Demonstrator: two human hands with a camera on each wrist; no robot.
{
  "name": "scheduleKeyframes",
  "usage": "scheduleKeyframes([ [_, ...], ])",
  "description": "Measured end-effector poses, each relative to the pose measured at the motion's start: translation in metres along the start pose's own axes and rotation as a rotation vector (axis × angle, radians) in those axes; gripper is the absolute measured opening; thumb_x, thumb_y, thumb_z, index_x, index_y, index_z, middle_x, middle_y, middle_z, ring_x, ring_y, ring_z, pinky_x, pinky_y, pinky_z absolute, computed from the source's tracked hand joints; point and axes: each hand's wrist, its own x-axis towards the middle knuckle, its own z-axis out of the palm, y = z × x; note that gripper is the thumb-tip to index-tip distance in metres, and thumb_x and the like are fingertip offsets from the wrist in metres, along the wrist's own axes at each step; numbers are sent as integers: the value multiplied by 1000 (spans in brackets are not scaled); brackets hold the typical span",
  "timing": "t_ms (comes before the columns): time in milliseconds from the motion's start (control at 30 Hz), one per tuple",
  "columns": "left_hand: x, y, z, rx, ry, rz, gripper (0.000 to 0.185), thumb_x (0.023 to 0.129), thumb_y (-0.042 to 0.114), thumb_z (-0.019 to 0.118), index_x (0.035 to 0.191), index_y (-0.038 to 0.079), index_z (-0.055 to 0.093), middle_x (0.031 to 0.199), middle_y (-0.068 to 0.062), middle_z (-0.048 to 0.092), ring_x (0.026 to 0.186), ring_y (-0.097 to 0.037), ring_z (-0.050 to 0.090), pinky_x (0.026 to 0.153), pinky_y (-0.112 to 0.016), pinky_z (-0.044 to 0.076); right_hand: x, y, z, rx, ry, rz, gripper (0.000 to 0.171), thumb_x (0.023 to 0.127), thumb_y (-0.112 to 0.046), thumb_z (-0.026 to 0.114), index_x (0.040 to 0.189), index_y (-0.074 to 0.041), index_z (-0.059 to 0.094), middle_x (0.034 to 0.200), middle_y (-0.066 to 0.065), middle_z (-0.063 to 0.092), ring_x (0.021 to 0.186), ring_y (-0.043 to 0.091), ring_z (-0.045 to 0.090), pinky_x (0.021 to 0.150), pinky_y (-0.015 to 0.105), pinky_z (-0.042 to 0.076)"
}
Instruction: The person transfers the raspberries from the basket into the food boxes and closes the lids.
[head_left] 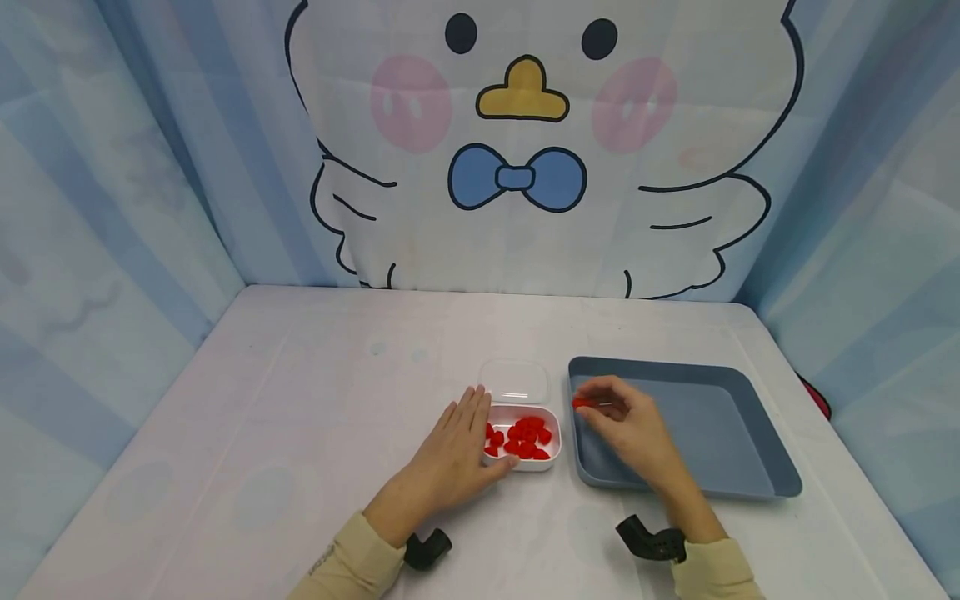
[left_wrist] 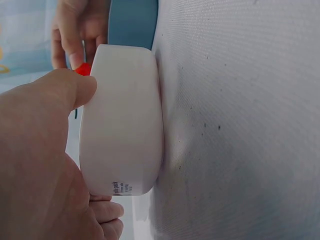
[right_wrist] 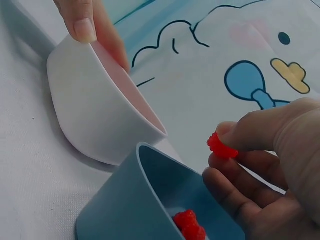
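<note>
A small white box (head_left: 558,437) holds several red raspberry-shaped pieces (head_left: 525,437). My left hand (head_left: 450,458) lies against its left side with fingers straight, the thumb on the near rim; the left wrist view shows that thumb (left_wrist: 82,90) at the edge. My right hand (head_left: 626,421) is over the left end of a blue-grey tray (head_left: 697,425). Between thumb and fingertips it pinches one raspberry-shaped piece (right_wrist: 222,146), bumpy and bright red in the right wrist view. Below it, more red pieces (right_wrist: 189,225) lie inside the tray, hidden by my hand in the head view.
A clear plastic lid (head_left: 513,382) lies just behind the white box. The tray's left wall stands close to the box's right side. White cloth (head_left: 315,433) covers the table, and printed curtains (head_left: 517,250) rise behind and at both sides.
</note>
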Motion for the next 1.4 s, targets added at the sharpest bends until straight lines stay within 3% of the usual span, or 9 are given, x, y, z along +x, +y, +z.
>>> scheduleKeyframes([
  [400,1,0,1,2,-1,-6,99,87,57,64,158,5,18,166,-12,18,155,-29,15,124,-50,20,-2,-7,14,52,-52,-49,28,89,-2,70,116,-6,64,112,9,69,99,11,67,86,16,55],
  [667,1,-1,1,12,15,10,97,88,57,63,157,3,20,166,-14,20,154,-31,17,123,-51,21,-2,-10,22,-10,-75,-80,30,87,-2,73,116,-5,64,111,4,69,99,16,66,88,16,55],
  [1133,2,-1,2,21,23,21,95,89,58,60,157,3,21,165,-14,21,154,-31,18,124,-50,22,-3,-9,27,-46,-139,-92,29,89,-5,72,116,-5,64,110,3,69,97,15,65,89,21,56],
  [1400,2,-1,2,21,20,18,95,90,59,59,157,3,21,165,-14,21,154,-30,17,124,-50,22,-3,-7,26,-38,-133,-126,26,90,-3,70,115,-3,64,109,5,70,96,17,66,88,21,56],
])
